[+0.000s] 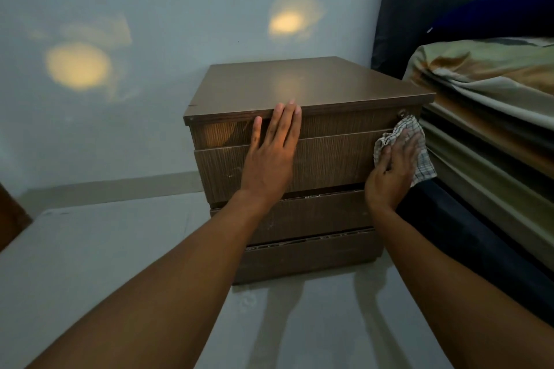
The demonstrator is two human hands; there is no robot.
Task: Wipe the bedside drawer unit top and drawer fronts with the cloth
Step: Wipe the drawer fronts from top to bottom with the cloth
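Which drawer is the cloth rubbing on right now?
The top big drawer front, just under the thin strip with the keyhole. The right hand presses the checked cloth on its right end; the two lower drawers have no cloth on them.

Left hand: bare, no glove, no ring, no watch. Right hand: bare, no jewellery seen. Both forearms uncovered to frame edge, 6 o'clock; no sleeve visible. Nails short.

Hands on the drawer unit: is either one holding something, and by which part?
The right hand presses the checked cloth flat against the drawer front, palm over its middle. The left hand holds nothing; it rests open on the front.
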